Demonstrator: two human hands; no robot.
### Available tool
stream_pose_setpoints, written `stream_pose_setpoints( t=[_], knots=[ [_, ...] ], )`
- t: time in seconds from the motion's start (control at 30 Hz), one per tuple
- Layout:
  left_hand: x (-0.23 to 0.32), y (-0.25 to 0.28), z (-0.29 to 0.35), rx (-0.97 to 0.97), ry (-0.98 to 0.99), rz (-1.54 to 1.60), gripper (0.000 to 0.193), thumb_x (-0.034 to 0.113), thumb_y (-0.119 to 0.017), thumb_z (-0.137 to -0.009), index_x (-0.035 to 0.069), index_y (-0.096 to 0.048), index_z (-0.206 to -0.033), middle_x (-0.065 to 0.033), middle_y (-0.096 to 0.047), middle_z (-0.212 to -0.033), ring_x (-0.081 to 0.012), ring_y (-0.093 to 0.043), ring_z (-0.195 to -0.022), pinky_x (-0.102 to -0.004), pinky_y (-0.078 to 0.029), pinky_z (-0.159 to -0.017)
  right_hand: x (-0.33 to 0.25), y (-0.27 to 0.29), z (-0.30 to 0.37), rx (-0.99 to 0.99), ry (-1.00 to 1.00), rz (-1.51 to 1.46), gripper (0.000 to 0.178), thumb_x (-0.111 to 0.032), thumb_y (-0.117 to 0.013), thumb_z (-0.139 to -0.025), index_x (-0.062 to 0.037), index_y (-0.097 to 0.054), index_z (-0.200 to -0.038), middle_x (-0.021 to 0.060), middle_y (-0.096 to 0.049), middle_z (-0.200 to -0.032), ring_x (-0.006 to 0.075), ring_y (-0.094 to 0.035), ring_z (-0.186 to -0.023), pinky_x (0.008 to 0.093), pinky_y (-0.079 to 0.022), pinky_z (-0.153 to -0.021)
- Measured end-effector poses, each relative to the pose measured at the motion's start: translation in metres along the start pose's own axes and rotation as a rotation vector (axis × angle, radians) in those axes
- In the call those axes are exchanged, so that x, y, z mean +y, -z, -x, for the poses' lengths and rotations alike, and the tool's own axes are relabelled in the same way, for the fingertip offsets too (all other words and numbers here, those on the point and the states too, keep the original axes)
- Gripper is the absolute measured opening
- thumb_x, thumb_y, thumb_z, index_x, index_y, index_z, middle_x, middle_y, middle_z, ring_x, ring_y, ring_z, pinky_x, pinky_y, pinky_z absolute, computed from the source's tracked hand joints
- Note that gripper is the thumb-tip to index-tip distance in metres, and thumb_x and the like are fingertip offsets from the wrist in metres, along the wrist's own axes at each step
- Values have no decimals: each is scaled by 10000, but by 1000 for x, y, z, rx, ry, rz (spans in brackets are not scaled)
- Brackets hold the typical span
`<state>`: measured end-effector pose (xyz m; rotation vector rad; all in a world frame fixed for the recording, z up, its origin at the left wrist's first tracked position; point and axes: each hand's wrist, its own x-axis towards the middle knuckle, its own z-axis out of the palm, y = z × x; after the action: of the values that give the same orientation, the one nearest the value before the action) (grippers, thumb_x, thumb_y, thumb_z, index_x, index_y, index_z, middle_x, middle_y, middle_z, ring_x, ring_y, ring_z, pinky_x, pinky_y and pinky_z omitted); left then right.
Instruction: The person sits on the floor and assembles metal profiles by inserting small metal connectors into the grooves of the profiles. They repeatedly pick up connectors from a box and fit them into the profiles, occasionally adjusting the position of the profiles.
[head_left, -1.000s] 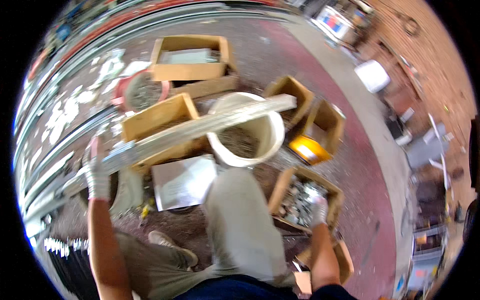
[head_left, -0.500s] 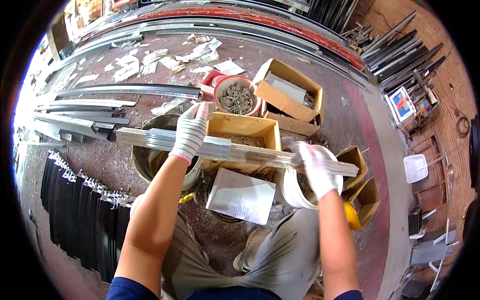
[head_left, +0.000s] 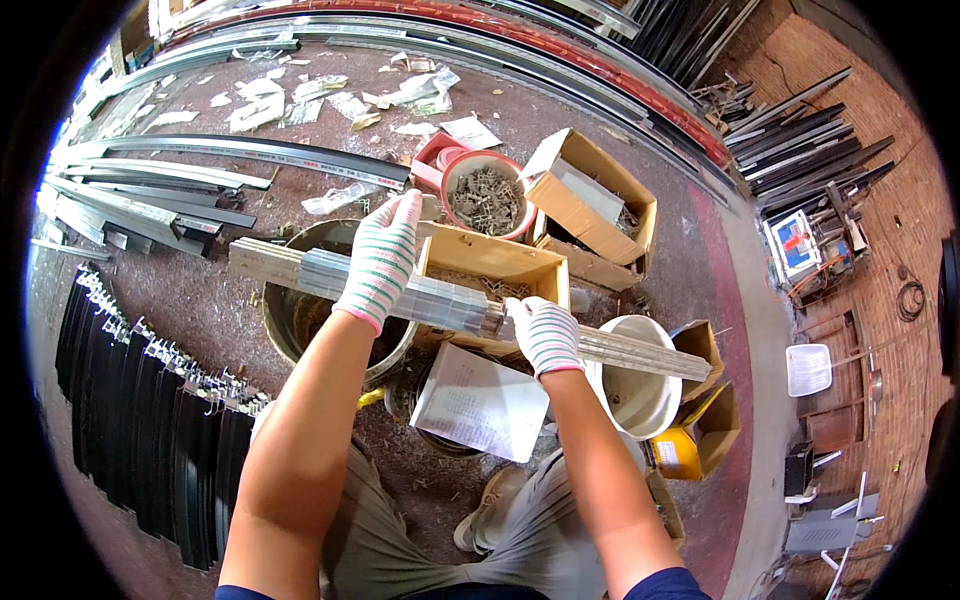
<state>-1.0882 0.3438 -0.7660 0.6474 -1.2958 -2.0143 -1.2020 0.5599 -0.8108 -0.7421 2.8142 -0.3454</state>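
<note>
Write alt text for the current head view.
A gloved left hand grips silvery pieces on a long pale bar, the right hand at their right end, above a tan box and white bucket. Black strips lie at lower left.

Matt knit gloves point(head_left: 377, 265) — smooth, glossy metal pieces point(head_left: 428, 298); right, smooth plastic bucket point(head_left: 625, 408); far, matt cardboard box point(head_left: 573, 217).

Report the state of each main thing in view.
Left hand: gloved, holding the bar
Right hand: gloved, at the bar, grip unclear
Bar: held up, partly hidden
Grey pieces: in a row on the bar
White bucket: open
Red bucket: open, small parts inside
Wooden box: open, small parts inside
Carton: open
Paper: writing side up
Black profiles: lined up
Scraps: scattered
</note>
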Motion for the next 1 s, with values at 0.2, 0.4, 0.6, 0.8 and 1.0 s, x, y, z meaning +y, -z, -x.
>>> stream_pose_setpoints(
  t=[0.2,0.4,0.6,0.8,1.0],
  knots=[
    [0,1,4,-44,-52,-105,317,302,-594,-1038,23,-723,-1112,33,-691,-928,-47,-569,-810,-235,-476,-737,18,-21,-6,80,297,-194,315,-272,-529,-989,-51,-691,-1145,241,-700,-1041,428,-665,-957,467,-529,-875],
    [6,2,14,-15,-21,-103,325,312,-598,-1036,33,-720,-1149,21,-707,-956,-51,-598,-820,-234,-492,-747,3,-11,10,35,242,-169,296,-135,-500,-937,-33,-667,-1159,285,-682,-1047,455,-653,-999,505,-517,-880],
    [-3,2,7,-40,11,-114,301,314,-598,-1035,54,-724,-1120,36,-690,-902,-39,-584,-746,-220,-464,-634,17,-10,4,-53,340,-183,321,-101,-524,-929,-12,-638,-1215,288,-684,-1031,449,-657,-952,461,-537,-828],
    [19,15,0,57,-84,-80,306,297,-594,-1037,32,-727,-1109,-21,-720,-958,-84,-636,-819,-245,-519,-779,24,-32,0,-26,311,-175,347,-169,-591,-896,-3,-649,-1195,301,-687,-974,452,-667,-929,511,-524,-827],
    [63,128,-41,482,-248,-124,304,288,-579,-998,29,-729,-1048,-3,-696,-904,-100,-552,-781,-276,-451,-727,24,-35,9,56,261,-274,382,-197,-572,-932,15,-629,-1245,298,-688,-1011,424,-671,-938,476,-523,-850]
  ],
)
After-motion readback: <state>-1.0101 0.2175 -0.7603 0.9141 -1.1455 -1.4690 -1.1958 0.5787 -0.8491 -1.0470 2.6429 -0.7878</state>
